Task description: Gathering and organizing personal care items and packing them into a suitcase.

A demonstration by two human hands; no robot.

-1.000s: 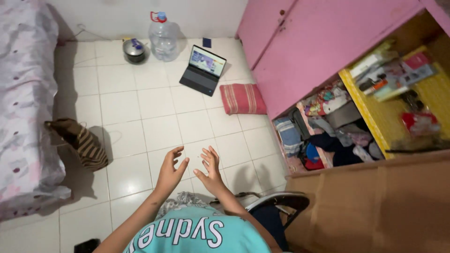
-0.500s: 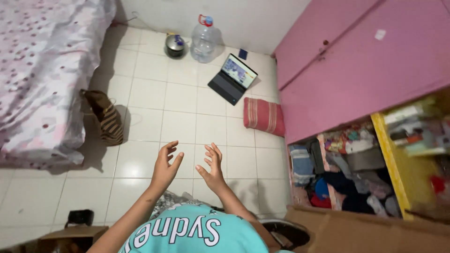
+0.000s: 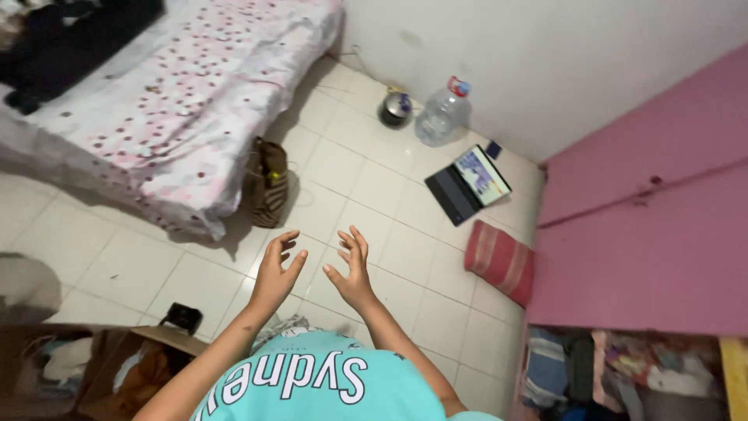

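both hands raised over the white tiled floor [image 3: 140, 273], empty. left hand [image 3: 276, 273] loose, fingers spread and slightly curled, grasping nothing; right hand [image 3: 352, 269] the same, palm turned toward the left one, a gap between them. nearest thing: crumpled grey patterned cloth [image 3: 284, 329] at 6 o'clock just under the wrists, half hidden by the teal printed shirt [image 3: 319, 386]; soft and rumpled, edges not clear. brown striped bag [image 3: 269, 181] at 11 o'clock against the bed with the pink spotted sheet [image 3: 179, 101]. open dark laptop [image 3: 467, 185] at 1 o'clock, clear plastic water jug [image 3: 442, 117] beyond it, red striped cushion [image 3: 501, 261] at 3 o'clock by the pink cupboard door [image 3: 647, 234]. risk, as judged: smooth tile plus loose cloth underfoot could cause a slip; a wide step might clip the laptop.
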